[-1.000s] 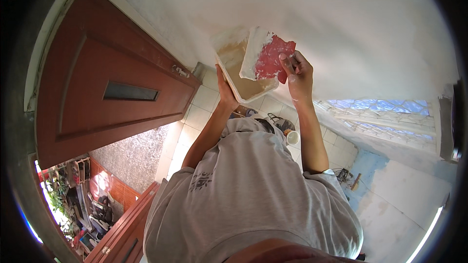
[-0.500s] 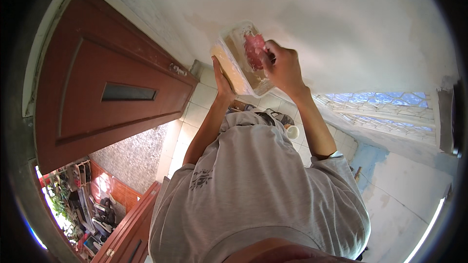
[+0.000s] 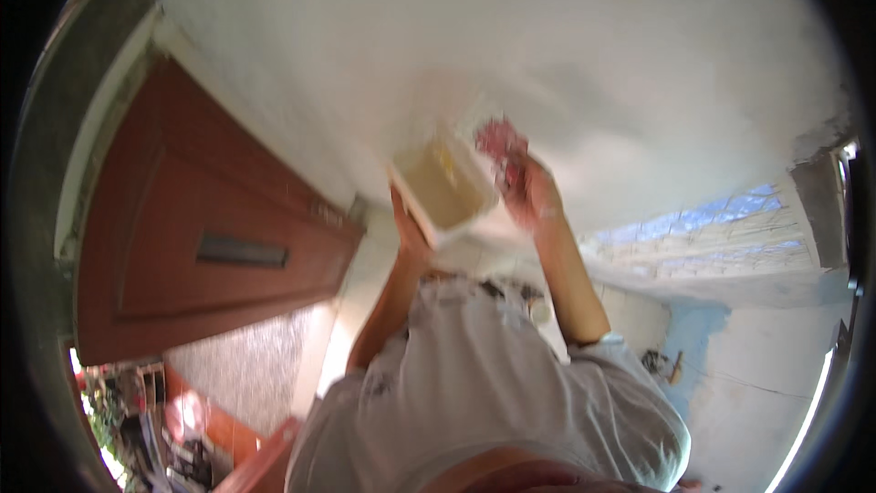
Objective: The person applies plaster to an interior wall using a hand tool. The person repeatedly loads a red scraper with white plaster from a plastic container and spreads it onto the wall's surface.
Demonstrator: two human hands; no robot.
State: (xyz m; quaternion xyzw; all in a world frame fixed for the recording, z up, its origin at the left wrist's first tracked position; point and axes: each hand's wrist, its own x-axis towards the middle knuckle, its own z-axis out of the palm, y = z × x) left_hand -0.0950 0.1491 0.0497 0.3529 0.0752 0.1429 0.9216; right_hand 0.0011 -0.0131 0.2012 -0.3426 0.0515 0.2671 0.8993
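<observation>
A cream rectangular plastic tub point(image 3: 464, 225) is held out in front of me, tilted with its mouth toward me and some pale residue inside. My left hand point(image 3: 412, 230) grips it along its left side; the fingers under it are hidden. In my right hand point(image 3: 534, 196) is a red putty spreader point(image 3: 499, 137), smeared with whitish paste and pinched at its lower end. Its blade is just off the tub's upper right rim, near the wall point(image 3: 584, 64); blur hides whether it touches the wall.
A reddish-brown door point(image 3: 151, 256) with a narrow dark pane stands on the left. Low on the right are a window with a metal grille point(image 3: 712, 228) and a blue patch point(image 3: 689, 333) on the wall. A whitish round container point(image 3: 540, 312) is on the tiled floor near my feet.
The red spreader has come out of the tub, over its right rim toward the wall. Both hands and the tub appear lower in the picture, as the whole view has shifted.
</observation>
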